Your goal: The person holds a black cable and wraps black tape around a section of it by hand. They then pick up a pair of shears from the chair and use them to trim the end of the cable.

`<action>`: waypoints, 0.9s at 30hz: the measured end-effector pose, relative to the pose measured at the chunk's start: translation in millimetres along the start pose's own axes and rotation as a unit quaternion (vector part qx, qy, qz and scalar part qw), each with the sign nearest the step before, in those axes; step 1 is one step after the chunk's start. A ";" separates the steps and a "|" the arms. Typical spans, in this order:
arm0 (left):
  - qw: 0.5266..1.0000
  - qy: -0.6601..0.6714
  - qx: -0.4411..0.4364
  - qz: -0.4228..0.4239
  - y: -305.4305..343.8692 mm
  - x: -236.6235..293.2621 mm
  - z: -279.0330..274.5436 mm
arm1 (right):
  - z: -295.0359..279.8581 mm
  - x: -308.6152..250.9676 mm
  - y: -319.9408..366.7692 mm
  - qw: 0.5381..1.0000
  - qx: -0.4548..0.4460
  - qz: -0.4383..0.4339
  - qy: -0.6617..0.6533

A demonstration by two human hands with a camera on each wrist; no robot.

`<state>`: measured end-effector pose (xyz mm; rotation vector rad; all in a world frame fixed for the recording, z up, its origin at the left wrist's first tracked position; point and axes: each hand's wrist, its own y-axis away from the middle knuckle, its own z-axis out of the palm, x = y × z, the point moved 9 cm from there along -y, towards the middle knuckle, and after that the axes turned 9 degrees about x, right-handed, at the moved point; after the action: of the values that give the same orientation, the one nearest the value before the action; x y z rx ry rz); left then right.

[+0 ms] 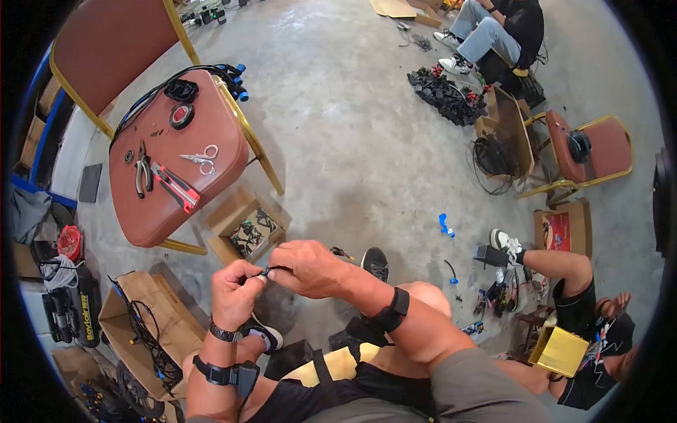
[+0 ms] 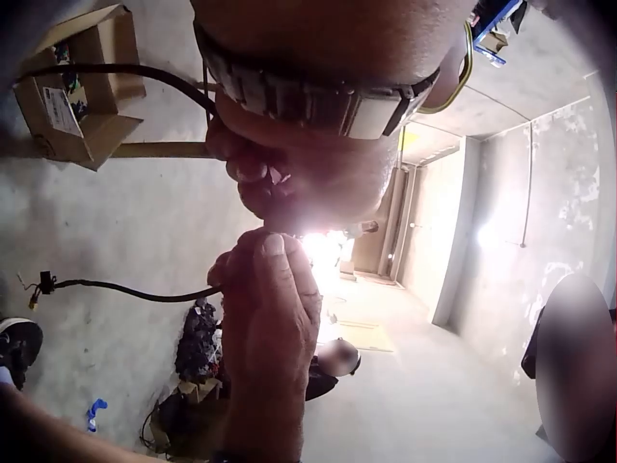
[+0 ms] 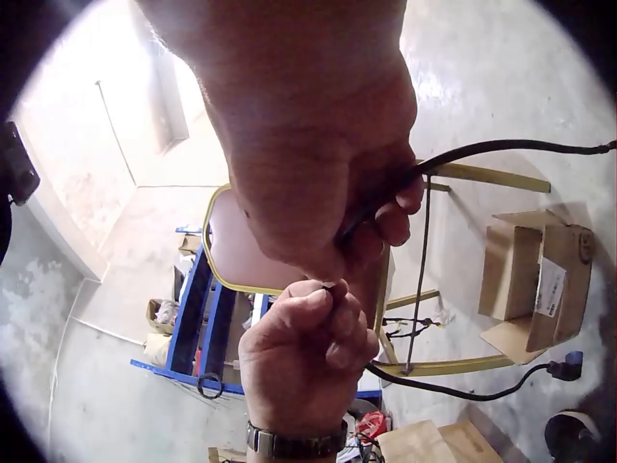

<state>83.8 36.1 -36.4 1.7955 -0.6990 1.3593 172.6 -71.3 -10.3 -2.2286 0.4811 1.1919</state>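
My left hand (image 1: pixel 233 292), with a watch at its wrist, pinches a black cable (image 3: pixel 439 391) whose far end carries a blue-tipped connector (image 3: pixel 569 367). Facing it almost fingertip to fingertip, my right hand (image 1: pixel 307 268) grips a black cable (image 2: pixel 135 291) that ends in a small dark plug with thin wires (image 2: pixel 44 285). The fingers hide the spot where the cables come together, so I cannot tell whether they are joined. In the head view only a short dark bit (image 1: pixel 266 272) shows between the fingertips.
Pliers (image 1: pixel 143 173), a red utility knife (image 1: pixel 176 189), scissors (image 1: pixel 204 159) and a tape roll (image 1: pixel 181 116) lie on the chair seat (image 1: pixel 134 222). A box of small parts (image 1: pixel 224 227) stands beyond my hands, a box with cables (image 1: pixel 116 314) at left. Two people sit to the right.
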 end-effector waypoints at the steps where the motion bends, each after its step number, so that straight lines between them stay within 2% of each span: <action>1: 1.000 0.000 -0.004 -0.002 -0.6 -0.5 0.9 | -0.6 0.3 -0.2 1.000 0.003 -0.002 0.003; 11: 1.000 -0.004 -0.003 0.002 -6.0 -0.5 4.2 | 3.8 4.2 -3.8 1.000 -0.017 0.015 -0.020; 19: 0.999 -0.023 0.004 0.030 -5.7 -2.9 3.2 | 8.3 3.0 -2.5 1.000 -0.025 -0.008 0.004; 27: 1.000 -0.016 -0.005 0.003 -5.9 -10.1 0.2 | 9.8 6.6 -2.0 0.999 -0.037 0.009 0.008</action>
<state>85.7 39.0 -47.5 1.8116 -0.7274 1.3314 171.0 -64.0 -19.5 -2.3029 0.4704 1.2210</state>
